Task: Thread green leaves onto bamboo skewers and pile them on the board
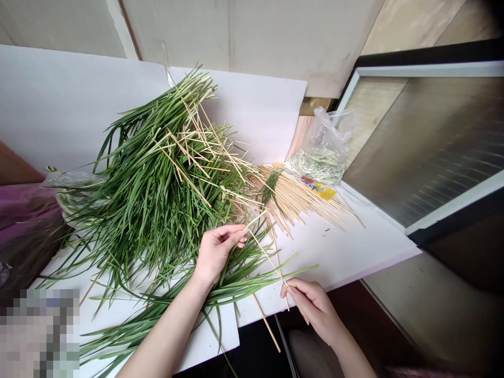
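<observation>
Right hand (305, 299), slim wooden stick (268, 256).

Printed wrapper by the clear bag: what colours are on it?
The wrapper shows yellow, blue and some red, best in the head view.

From here I see a white counter (346, 252) carrying heaped green garlic chives (145, 194), loose wooden skewers (295, 202) and a clear plastic bag (326, 147)
</observation>
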Motion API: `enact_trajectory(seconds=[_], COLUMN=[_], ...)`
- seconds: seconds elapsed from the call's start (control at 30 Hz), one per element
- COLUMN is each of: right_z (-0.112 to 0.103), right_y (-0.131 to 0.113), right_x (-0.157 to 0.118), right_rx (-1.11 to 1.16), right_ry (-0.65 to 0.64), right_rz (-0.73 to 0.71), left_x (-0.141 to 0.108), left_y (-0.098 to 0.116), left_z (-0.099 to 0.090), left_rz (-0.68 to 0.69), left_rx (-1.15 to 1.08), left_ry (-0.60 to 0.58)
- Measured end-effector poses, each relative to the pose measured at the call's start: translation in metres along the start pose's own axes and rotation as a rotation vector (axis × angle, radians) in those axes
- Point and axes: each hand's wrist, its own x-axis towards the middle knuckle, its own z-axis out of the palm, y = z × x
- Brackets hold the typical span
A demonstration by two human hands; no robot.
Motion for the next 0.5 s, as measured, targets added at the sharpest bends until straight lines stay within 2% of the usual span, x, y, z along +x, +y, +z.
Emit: enact_trajectory(seconds=[0.5], right_z=[-0.0008], right_y=[0.0016], right_x=[0.0009], right_rx=[0.026], right_ry=[-0.001], right_rz=[-0.004], left_x=[-0.0005], left_y=[-0.0024], left_z=[-0.0016], left_rz=[0.002], left_rx=[0.007], left_ry=[-0.007])
